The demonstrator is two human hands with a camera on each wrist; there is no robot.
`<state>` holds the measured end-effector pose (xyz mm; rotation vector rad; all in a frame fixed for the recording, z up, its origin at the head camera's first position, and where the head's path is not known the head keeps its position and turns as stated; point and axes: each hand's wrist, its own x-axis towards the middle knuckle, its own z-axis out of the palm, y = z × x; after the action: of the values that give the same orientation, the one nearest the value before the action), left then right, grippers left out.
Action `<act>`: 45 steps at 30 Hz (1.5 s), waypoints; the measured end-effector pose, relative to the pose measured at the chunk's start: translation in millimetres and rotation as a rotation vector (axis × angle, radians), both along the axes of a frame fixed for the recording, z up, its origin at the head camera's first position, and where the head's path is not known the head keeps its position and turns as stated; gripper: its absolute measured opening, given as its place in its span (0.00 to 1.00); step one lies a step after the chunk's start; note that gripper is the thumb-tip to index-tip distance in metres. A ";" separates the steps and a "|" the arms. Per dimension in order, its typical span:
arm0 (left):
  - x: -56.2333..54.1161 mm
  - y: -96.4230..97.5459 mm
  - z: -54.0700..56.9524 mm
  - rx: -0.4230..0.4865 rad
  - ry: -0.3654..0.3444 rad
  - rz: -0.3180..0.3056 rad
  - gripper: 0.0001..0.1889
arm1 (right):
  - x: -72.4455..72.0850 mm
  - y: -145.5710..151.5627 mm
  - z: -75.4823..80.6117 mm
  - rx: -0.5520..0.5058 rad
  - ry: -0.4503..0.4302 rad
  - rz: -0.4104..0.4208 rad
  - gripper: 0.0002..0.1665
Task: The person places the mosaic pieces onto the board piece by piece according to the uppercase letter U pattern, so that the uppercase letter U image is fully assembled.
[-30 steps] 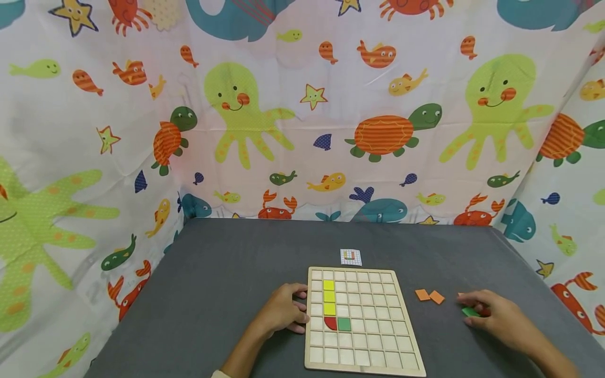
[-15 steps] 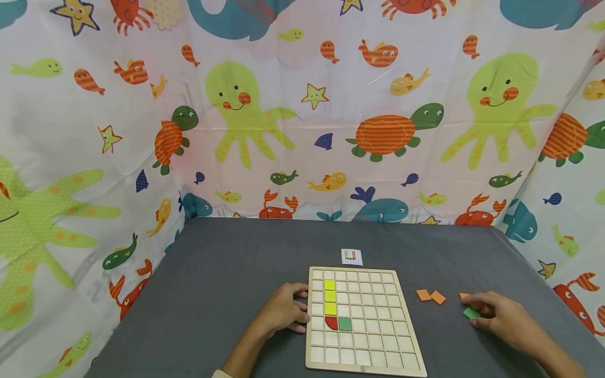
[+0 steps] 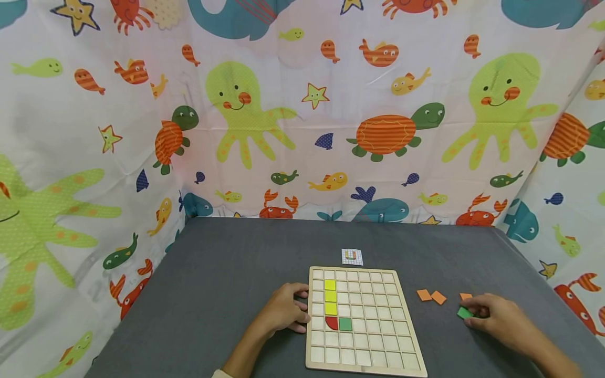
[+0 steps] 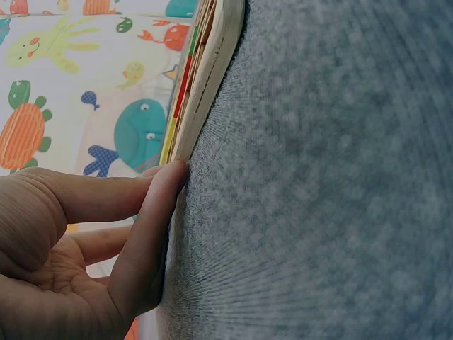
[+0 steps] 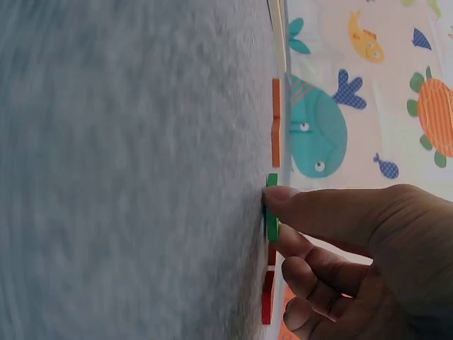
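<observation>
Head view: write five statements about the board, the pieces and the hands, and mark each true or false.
1. Three yellow tiles form a column on the board. True.
2. The left hand pinches the loose green tile. False: the right hand does; the left touches the board's edge.
3. Orange tiles lie to the right of the board. True.
4. The placed green tile is left of the red piece. False: it is right of it.
5. The printed card is beyond the board's far edge. True.
</observation>
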<state>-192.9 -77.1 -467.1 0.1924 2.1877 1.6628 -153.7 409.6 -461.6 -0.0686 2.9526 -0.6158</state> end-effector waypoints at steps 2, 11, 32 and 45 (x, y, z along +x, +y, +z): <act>-0.1 0.1 -0.1 0.003 -0.001 0.000 0.39 | -0.4 -5.8 0.1 -0.010 0.001 0.008 0.23; -0.1 0.3 -1.2 0.002 -0.004 0.001 0.39 | -3.6 -39.3 3.4 -0.083 -0.020 0.034 0.21; 0.4 -0.3 -0.3 0.009 0.006 -0.008 0.38 | -4.3 -99.8 4.0 -0.248 0.128 0.306 0.19; 1.1 -0.6 0.8 0.007 -0.005 -0.007 0.38 | -10.1 -134.8 1.1 -0.431 0.023 0.419 0.19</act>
<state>-191.8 -77.7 -466.2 0.1979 2.1752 1.6657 -163.8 274.8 -460.5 -0.7120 2.6401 -1.1583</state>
